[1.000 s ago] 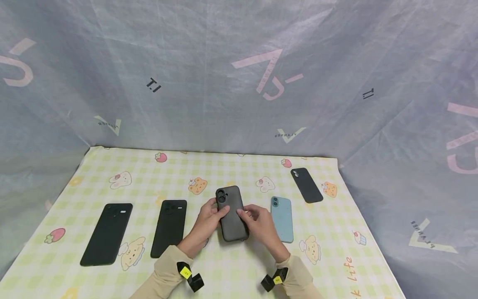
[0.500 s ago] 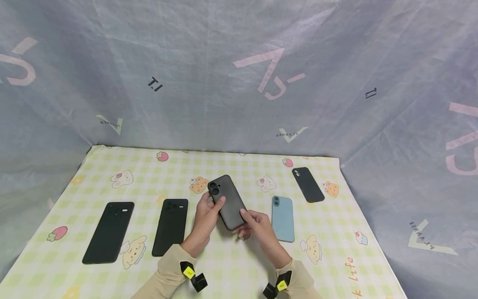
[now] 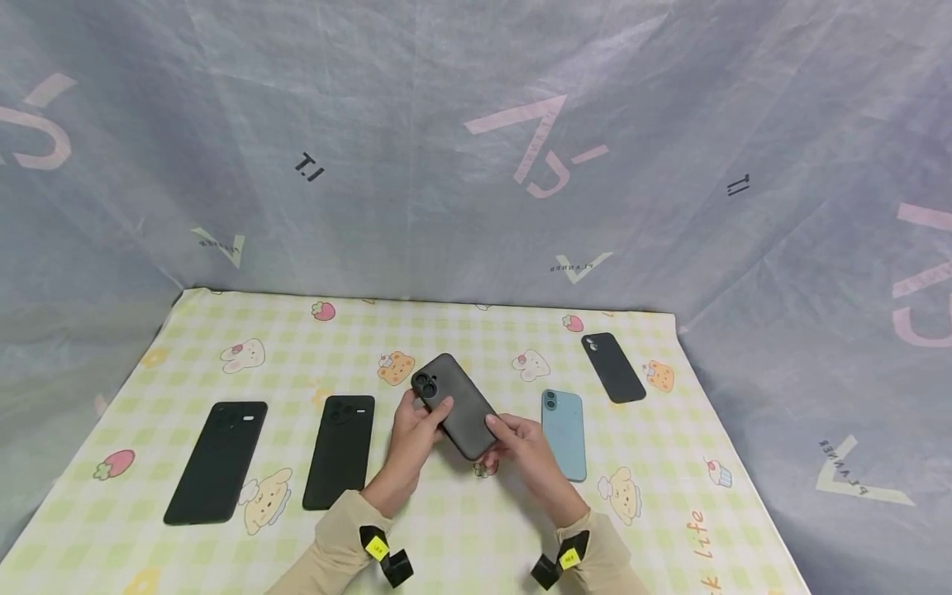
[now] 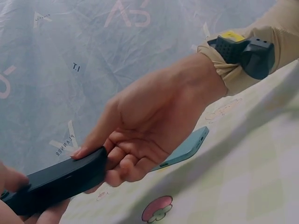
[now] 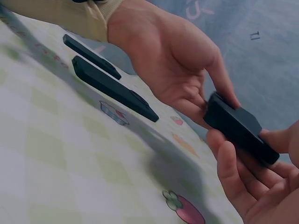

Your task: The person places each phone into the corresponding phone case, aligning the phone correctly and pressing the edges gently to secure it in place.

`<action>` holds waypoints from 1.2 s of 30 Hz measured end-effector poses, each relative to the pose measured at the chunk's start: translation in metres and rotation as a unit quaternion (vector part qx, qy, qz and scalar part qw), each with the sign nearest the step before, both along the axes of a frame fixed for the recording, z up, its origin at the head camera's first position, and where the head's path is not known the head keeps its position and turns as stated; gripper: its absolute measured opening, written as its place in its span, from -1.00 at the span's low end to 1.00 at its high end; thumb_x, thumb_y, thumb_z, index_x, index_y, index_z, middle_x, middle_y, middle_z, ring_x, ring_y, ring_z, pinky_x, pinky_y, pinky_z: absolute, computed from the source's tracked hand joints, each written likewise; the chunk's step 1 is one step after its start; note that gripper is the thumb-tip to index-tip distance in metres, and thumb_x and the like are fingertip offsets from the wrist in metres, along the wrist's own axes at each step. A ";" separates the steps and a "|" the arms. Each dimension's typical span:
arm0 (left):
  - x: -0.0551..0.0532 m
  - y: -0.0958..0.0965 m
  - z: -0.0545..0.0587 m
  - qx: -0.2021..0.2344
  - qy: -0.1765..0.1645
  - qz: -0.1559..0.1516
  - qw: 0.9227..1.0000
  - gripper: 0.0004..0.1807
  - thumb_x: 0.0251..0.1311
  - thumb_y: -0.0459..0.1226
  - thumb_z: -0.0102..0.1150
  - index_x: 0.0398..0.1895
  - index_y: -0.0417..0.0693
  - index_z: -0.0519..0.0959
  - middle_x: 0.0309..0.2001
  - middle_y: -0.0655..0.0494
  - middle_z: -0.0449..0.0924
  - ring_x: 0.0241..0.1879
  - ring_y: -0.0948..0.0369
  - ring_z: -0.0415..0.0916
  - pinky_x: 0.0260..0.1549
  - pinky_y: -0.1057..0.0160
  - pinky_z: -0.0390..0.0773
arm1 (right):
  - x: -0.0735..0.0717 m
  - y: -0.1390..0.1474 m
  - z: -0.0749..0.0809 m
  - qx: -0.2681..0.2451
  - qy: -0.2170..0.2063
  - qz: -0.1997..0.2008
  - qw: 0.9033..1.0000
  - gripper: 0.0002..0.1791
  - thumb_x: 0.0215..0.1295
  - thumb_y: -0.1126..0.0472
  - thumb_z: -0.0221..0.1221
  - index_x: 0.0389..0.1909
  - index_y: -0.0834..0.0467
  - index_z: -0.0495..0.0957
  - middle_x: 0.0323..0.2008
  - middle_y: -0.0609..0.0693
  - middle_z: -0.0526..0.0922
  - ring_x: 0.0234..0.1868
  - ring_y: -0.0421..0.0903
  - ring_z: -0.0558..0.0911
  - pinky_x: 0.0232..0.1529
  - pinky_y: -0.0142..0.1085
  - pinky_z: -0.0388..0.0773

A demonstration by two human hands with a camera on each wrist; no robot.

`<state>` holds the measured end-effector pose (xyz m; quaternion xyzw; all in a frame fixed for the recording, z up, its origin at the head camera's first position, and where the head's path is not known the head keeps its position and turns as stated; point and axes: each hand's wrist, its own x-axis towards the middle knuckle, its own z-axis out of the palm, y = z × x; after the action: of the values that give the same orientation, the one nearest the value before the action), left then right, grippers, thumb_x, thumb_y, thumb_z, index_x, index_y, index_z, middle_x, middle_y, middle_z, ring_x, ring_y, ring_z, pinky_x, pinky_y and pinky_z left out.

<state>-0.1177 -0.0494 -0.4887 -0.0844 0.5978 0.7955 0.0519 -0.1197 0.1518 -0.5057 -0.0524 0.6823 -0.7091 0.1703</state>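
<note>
A second ago, the dark gray phone case stood almost straight; now its top leans to the left and its bottom has swung to the right. The left hand pinches its left side and the right hand pinches its bottom right, both with bent fingers and little gap. The blue phone on the right, the small black slab far right, and the two black slabs on the left lie where they were.

From the head you see the case's back and its two round camera rings. The side views show its thick edge, the thumbs on top and fingers below, and that it is up off the cloth, in the air.
</note>
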 end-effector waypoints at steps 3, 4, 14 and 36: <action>0.000 -0.003 -0.001 0.000 0.000 -0.007 1.000 -0.38 0.60 -0.28 0.17 0.55 -0.34 0.20 0.22 -0.45 0.61 0.14 -0.07 0.72 -0.02 0.26 0.70 | -0.003 0.006 -0.001 0.002 -0.002 0.021 1.000 -0.59 0.70 0.07 0.12 -0.08 0.40 0.64 -0.51 0.00 0.76 -0.54 -0.12 0.70 -0.33 -0.26 0.71; 0.000 -0.004 -0.001 -0.002 0.000 -0.008 1.000 -0.40 0.60 -0.28 0.16 0.53 -0.36 0.23 0.23 -0.44 0.61 0.14 -0.05 0.72 -0.02 0.27 0.70 | -0.003 0.009 -0.001 0.005 -0.001 0.026 1.000 -0.59 0.70 0.07 0.12 -0.08 0.40 0.65 -0.51 0.00 0.76 -0.53 -0.12 0.71 -0.30 -0.26 0.72; 0.001 -0.018 0.005 -0.030 0.016 0.005 0.999 -0.59 0.58 -0.24 0.22 0.27 -0.40 0.56 0.07 -0.20 0.72 -0.08 0.22 0.73 -0.02 0.23 0.71 | -0.012 0.028 0.008 0.021 0.024 0.087 0.996 -0.58 0.72 0.08 0.09 -0.09 0.40 0.66 -0.47 0.10 0.79 -0.42 0.04 0.80 -0.21 -0.25 0.70; 0.004 -0.049 0.012 -0.270 0.073 -0.117 0.953 -0.47 0.61 0.08 0.14 0.30 -0.14 0.68 -0.58 0.22 0.44 -0.59 0.27 0.24 -0.28 0.20 0.41 | -0.022 0.051 0.017 0.070 0.053 0.205 0.975 -0.61 0.70 0.14 0.11 -0.21 0.42 0.61 -0.48 -0.05 0.67 -0.54 -0.01 0.66 -0.21 -0.19 0.70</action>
<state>-0.1135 -0.0988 -0.4770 0.0334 0.7982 0.5966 0.0757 -0.1419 0.2033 -0.4882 -0.2164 0.7128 -0.6059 0.2793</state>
